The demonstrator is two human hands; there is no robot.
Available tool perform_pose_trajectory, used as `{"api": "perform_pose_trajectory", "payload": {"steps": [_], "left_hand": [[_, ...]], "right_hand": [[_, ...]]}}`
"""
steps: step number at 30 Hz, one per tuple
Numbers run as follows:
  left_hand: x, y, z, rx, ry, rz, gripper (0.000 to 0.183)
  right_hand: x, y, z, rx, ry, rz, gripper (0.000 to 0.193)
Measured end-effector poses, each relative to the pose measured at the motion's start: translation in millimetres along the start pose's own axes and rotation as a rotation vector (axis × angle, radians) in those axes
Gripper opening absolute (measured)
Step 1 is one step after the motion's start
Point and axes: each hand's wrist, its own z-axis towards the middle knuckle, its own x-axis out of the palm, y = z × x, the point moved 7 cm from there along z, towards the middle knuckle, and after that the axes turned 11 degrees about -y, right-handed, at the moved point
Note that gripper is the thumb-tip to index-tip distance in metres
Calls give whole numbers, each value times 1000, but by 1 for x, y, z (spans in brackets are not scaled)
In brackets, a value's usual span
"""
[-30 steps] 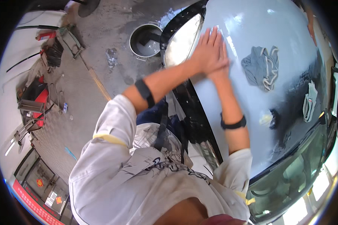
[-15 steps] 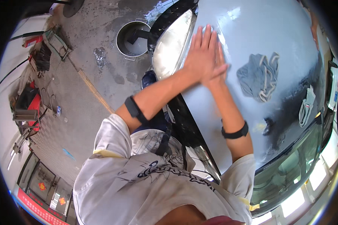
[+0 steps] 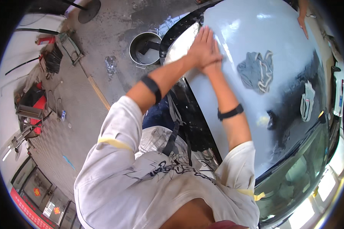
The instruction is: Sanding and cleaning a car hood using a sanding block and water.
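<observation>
A car hood (image 3: 240, 114) with a matte grey, dusty surface spreads out in front of me. My left hand (image 3: 201, 49) lies across my right hand (image 3: 215, 63), both at the hood's left front edge by the headlight (image 3: 180, 45). The left fingers are stretched out flat, and its thumb crosses the right wrist. Of the right hand, mostly covered, a strip of straight fingers shows at the side. Whether anything lies under the palms is hidden. To the right on the hood rests a crumpled grey-blue cloth (image 3: 252, 72).
A metal pot (image 3: 132, 53) with a dark object in it stands on the floor beyond the headlight. Another person's hand (image 3: 302, 27) touches the hood's far right side. A folded grey cloth (image 3: 306, 103) lies near the windshield (image 3: 294, 183). Equipment lines the left wall.
My stacked hands have shifted left and forward, closer to the headlight's tip. The other person's hand reaches farther onto the hood. My view has turned slightly.
</observation>
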Motion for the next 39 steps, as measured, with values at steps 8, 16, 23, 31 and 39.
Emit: {"api": "perform_pose_trajectory", "payload": {"steps": [8, 16, 23, 31, 39], "left_hand": [[-30, -157, -208, -48, 143, -29, 113], [-43, -92, -147, 5, 130, 5, 110], [-50, -84, -118, 196, 81, 107, 108], [38, -328, -307, 445, 542, -69, 107], [47, -346, -341, 804, 842, -531, 88]], "right_hand": [[-79, 48, -234, 93, 71, 21, 78], [-57, 69, -150, 112, 18, 33, 78], [-89, 59, -115, 141, -205, 167, 78], [-194, 4, -386, 443, -112, 89, 79], [-214, 13, -512, 629, 1, -81, 81]]}}
